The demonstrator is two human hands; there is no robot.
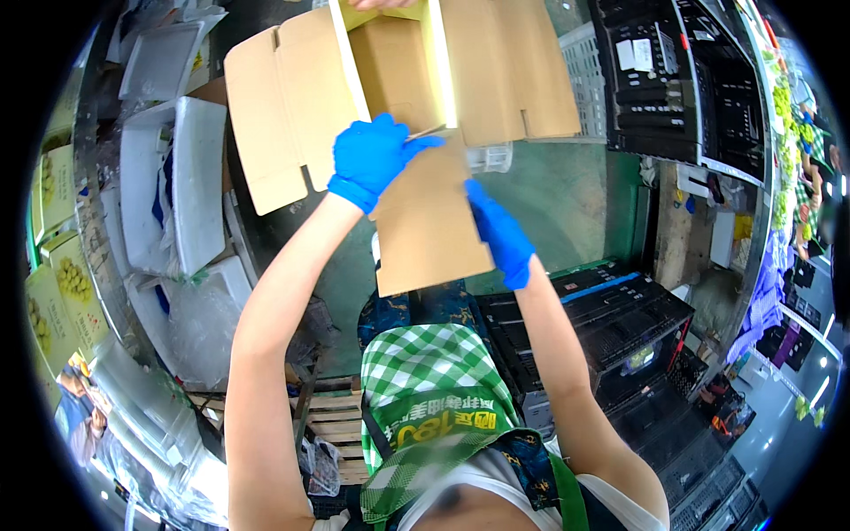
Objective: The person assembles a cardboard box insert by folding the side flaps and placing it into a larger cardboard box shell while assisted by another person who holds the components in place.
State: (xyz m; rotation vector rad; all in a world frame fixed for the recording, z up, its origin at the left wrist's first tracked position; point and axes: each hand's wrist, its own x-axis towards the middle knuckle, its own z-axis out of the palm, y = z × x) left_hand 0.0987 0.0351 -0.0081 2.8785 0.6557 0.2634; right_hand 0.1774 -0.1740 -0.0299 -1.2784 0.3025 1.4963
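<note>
An open brown cardboard box (390, 66) lies in front of me with pale inner walls. Its side flaps spread left and right, and a near flap (429, 221) hangs toward my body. My left hand (370, 162), in a blue glove, is closed on the box's near edge, its thumb reaching over the fold. In a matching glove, my right hand (498, 232) is at the right edge of the near flap with fingers stretched out. It is slightly blurred, and I cannot tell whether it touches the cardboard. Another person's bare hand (382, 3) rests at the box's far end.
White foam boxes (173, 186) stand on the left, with clear plastic wrap near them. Black crates (655, 88) are stacked at the far right, and more black crates (611, 327) sit nearer. Printed cartons (71, 283) line the left edge. Wooden pallet slats (336, 425) lie below.
</note>
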